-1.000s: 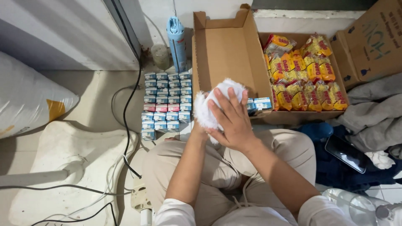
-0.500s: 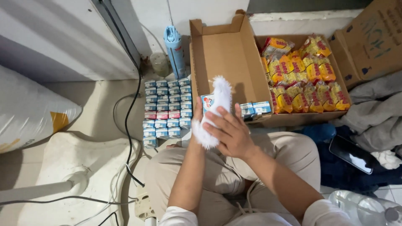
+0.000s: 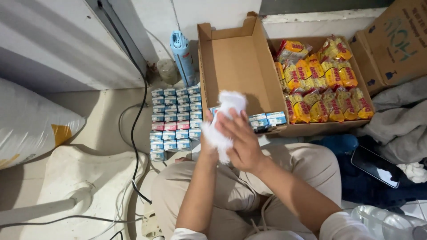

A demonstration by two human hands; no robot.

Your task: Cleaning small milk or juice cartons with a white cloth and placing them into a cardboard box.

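Note:
My right hand (image 3: pixel 242 141) presses a fluffy white cloth (image 3: pixel 226 116) around a small blue-and-white carton (image 3: pixel 214 110). Only a corner of the carton shows at the cloth's left edge. My left hand (image 3: pixel 207 134) grips the carton from below and is mostly hidden by the cloth. Both hands are over my knees, just in front of an open cardboard box (image 3: pixel 235 58). Rows of similar small cartons (image 3: pixel 174 118) are stacked on the floor to the left of my hands.
Inside the box lie two small cartons (image 3: pixel 267 120) and several yellow noodle packets (image 3: pixel 320 84). A blue bottle (image 3: pixel 182 51) stands by the wall. Black cables (image 3: pixel 133 129), a white sack (image 3: pixel 31 120) and a fan base (image 3: pixel 66 178) lie left. A phone (image 3: pixel 376 166) rests on cloth at right.
The cloth has folded down over the carton, hiding the face that showed half a second ago. My right hand has slid up over it; both hands shifted slightly left.

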